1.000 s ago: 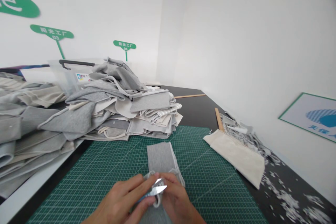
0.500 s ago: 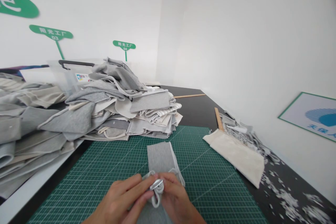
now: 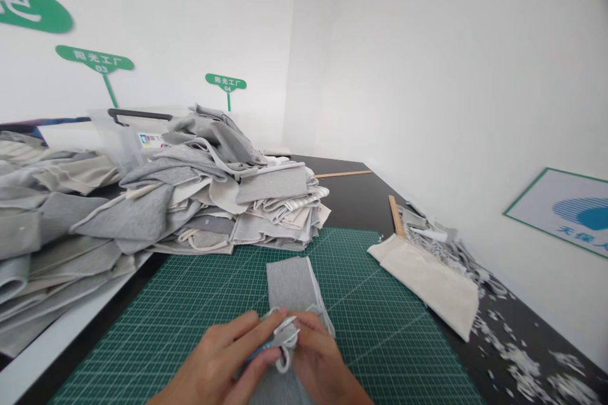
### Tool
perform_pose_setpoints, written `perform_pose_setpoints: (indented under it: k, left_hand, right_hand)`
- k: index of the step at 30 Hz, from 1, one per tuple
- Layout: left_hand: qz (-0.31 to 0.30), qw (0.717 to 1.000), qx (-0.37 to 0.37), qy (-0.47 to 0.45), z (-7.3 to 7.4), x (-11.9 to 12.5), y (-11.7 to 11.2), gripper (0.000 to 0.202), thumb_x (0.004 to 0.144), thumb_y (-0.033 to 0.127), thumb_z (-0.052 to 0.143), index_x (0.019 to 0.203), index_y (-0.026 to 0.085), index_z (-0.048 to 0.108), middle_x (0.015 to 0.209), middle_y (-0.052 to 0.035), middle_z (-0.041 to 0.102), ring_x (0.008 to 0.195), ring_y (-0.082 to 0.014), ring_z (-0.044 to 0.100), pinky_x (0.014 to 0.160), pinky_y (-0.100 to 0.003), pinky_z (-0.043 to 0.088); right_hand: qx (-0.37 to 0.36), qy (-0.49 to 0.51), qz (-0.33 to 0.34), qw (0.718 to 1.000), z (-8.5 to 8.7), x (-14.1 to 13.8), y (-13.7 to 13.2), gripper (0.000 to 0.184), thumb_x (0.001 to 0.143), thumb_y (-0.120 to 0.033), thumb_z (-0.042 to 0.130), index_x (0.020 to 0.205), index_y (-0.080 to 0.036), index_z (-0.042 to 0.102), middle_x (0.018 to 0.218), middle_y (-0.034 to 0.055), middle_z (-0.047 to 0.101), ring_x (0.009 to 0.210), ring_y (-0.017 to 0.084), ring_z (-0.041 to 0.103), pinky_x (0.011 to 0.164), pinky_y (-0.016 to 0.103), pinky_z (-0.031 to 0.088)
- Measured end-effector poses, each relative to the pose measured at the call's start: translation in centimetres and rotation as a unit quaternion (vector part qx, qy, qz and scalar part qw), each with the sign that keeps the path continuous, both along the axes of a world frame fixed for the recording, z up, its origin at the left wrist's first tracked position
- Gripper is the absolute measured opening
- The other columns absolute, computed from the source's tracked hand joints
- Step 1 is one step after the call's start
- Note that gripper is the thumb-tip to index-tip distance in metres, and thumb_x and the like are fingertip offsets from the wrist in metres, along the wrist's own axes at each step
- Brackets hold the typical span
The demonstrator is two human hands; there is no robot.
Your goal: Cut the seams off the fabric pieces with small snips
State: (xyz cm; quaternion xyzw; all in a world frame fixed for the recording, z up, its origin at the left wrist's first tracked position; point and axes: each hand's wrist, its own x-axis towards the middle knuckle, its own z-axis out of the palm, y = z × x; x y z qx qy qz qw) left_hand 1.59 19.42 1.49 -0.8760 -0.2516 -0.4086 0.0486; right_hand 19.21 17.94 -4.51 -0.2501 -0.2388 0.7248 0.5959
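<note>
My left hand [image 3: 221, 351] is closed around a small blue-handled tool [image 3: 259, 350], mostly hidden by the fingers, with a silvery blade-like part in front. My right hand [image 3: 323, 354] pinches the light, bunched edge of a grey cloth [image 3: 292, 278]. A pale loop of the edging [image 3: 284, 361] hangs between the two hands, right beside the tool. The cloth lies folded on the green cutting mat [image 3: 380, 329], its far end flat beyond my fingers and more of it under my hands.
A tall pile of grey and cream cloths [image 3: 199, 190] fills the left, against a clear plastic box [image 3: 111, 139]. At right lie a folded cream cloth [image 3: 427, 278], a wooden ruler [image 3: 395, 215] and scattered fabric clippings [image 3: 513, 354] on the black table [image 3: 342, 196].
The tool and the left fingers have turned slightly, so the blue handle shows now. The pale loop hangs shorter. The right hand has barely moved.
</note>
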Motion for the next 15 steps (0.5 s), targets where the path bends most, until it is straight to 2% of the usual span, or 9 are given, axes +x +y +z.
perform_pose_setpoints:
  k: [3, 7, 12, 15]
  left_hand:
    - [-0.014, 1.000, 0.004, -0.011, 0.24, 0.13, -0.08, 0.030, 0.099, 0.025, 0.043, 0.122, 0.021, 0.062, 0.090, -0.0032, 0.073, 0.081, -0.0101, 0.071, 0.071, -0.013, 0.056]
    - [0.005, 1.000, -0.001, 0.010, 0.22, 0.23, -0.12, 0.032, 0.099, 0.033, 0.046, 0.125, 0.021, 0.058, 0.093, -0.0033, 0.073, 0.083, -0.0111, 0.071, 0.072, -0.015, 0.056]
    - [-0.016, 1.000, -0.008, 0.002, 0.02, 0.25, 0.00, 0.030, 0.101, 0.023, 0.039, 0.125, 0.018, 0.056, 0.088, -0.0048, 0.072, 0.080, -0.0114, 0.070, 0.067, -0.016, 0.055]
    - [-0.013, 1.000, -0.012, 0.026, 0.17, 0.26, -0.10, 0.031, 0.100, 0.030, 0.044, 0.127, 0.021, 0.055, 0.092, -0.0031, 0.073, 0.085, -0.0118, 0.070, 0.071, -0.016, 0.056]
  right_hand:
    - [-0.003, 0.001, 0.001, 1.000, -0.04, 0.03, -0.03, 0.026, 0.061, -0.034, 0.087, 0.077, -0.017, 0.076, 0.075, 0.0050, 0.072, 0.075, 0.018, 0.061, 0.074, 0.030, 0.043]
    - [0.003, -0.003, 0.008, 1.000, 0.28, 0.00, -0.12, 0.026, 0.063, -0.034, 0.086, 0.079, -0.017, 0.076, 0.075, 0.0055, 0.072, 0.075, 0.018, 0.061, 0.075, 0.031, 0.043]
    - [0.006, 0.003, 0.008, 1.000, 0.17, 0.02, -0.08, 0.025, 0.063, -0.034, 0.085, 0.078, -0.016, 0.076, 0.075, 0.0052, 0.071, 0.075, 0.017, 0.061, 0.075, 0.031, 0.043]
    - [-0.007, -0.003, 0.000, 1.000, -0.05, 0.02, -0.08, 0.024, 0.061, -0.032, 0.086, 0.076, -0.017, 0.076, 0.075, 0.0050, 0.072, 0.075, 0.017, 0.061, 0.073, 0.030, 0.043]
